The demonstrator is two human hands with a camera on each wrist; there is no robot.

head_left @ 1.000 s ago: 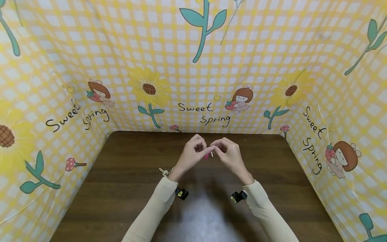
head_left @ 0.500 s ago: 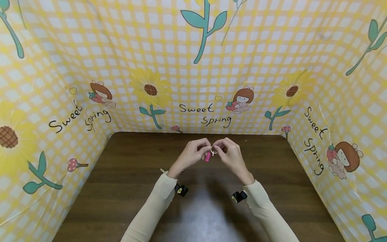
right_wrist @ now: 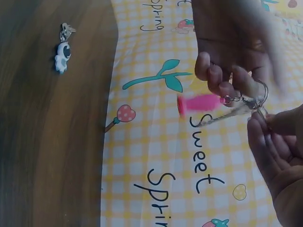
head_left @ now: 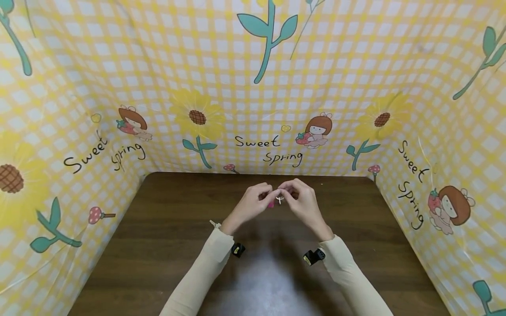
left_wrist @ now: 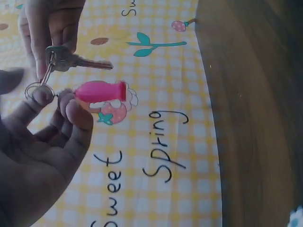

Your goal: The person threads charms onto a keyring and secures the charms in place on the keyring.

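Both hands meet in the air above the far part of the table, around a metal key ring (left_wrist: pixel 38 90). My left hand (head_left: pixel 253 204) pinches the ring between thumb and fingers. From the ring a pink bottle-shaped charm (left_wrist: pixel 102 91) hangs on a short chain, beside the left fingers. My right hand (head_left: pixel 303 204) pinches metal at the ring's other side; exactly which part is covered by its fingers. A silver key (left_wrist: pixel 80 61) hangs close by the right fingertips and appears blurred in the right wrist view.
A white astronaut-like charm (right_wrist: pixel 61 57) with a metal clasp (right_wrist: pixel 66 32) lies on the brown wooden table (head_left: pixel 178 197). In the head view, its clasp end shows beside the left sleeve (head_left: pixel 213 254). A yellow checked cloth (head_left: pixel 253 105) surrounds the table's back and sides.
The fingertips shift about the ring: the hands part slightly, then come close together again. The pink charm hung lower half a second ago and is now partly covered by the left hand.
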